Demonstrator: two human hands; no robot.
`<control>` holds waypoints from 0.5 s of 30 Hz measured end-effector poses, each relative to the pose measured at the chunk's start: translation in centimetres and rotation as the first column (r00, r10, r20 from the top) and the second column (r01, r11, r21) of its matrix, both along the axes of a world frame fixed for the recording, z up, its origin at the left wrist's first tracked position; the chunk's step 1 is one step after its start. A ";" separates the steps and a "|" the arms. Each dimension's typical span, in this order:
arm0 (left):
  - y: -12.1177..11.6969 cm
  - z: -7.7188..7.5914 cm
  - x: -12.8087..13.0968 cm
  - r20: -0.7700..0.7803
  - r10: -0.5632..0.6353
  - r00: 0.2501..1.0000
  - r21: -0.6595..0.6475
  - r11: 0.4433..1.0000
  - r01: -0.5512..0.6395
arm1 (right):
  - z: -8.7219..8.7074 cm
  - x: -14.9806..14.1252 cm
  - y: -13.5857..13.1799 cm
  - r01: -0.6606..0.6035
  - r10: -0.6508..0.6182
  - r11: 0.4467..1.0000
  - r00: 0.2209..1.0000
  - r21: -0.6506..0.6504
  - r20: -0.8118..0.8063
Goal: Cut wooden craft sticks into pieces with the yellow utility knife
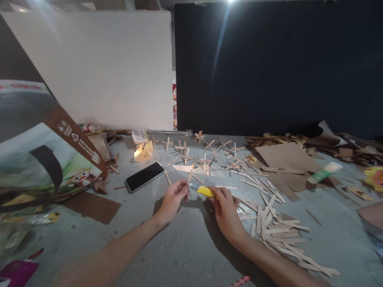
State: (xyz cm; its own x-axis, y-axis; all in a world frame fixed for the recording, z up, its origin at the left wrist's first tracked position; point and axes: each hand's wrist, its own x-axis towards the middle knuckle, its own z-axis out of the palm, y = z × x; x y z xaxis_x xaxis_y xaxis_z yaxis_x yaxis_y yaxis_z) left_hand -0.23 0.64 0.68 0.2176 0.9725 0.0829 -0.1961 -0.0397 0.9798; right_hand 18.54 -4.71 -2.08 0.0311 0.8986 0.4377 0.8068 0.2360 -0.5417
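Note:
My right hand (226,209) grips a yellow box cutter (206,191), its metal blade pointing left toward my other hand. My left hand (173,199) is closed in a pinch on a thin wooden craft stick (190,176), which sticks up beyond the fingertips. The blade's tip meets or nearly meets the stick close to those fingers; I cannot tell if they touch. Several star-shaped pieces of crossed sticks (205,161) stand and lie behind my hands. Beside my right forearm spreads a loose pile of craft sticks (278,231).
A black phone (145,177) lies left of my hands. Farther left leans a printed bag (80,155). At the right are cardboard sheets (281,157), a glue stick (324,172) and part of another person's arm (372,215). White (98,67) and black panels (269,67) stand behind.

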 end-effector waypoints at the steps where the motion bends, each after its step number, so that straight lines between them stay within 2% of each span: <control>1: 0.0 0.0 0.0 0.002 0.004 1.000 -0.002 1.000 -0.004 | 0.0 0.0 0.0 -0.001 0.001 1.000 1.000 -0.006 -0.002; 5: 0.0 0.0 0.0 0.002 0.010 1.000 -0.017 1.000 -0.010 | 0.3 0.0 0.0 -0.002 0.001 0.999 1.000 -0.033 -0.031; 15: 0.3 -0.6 -0.1 0.032 0.004 0.999 -0.068 0.998 -0.002 | 0.3 0.0 0.0 0.023 -0.023 1.000 0.999 0.012 -0.026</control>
State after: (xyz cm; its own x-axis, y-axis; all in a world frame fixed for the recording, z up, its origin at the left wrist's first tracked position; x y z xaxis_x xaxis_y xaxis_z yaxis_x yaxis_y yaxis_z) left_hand -0.33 0.96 0.05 0.2127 0.9768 0.0231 -0.2274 0.0265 0.9734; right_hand 18.58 -4.72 -1.83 0.0630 0.8918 0.4480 0.7978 0.2247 -0.5594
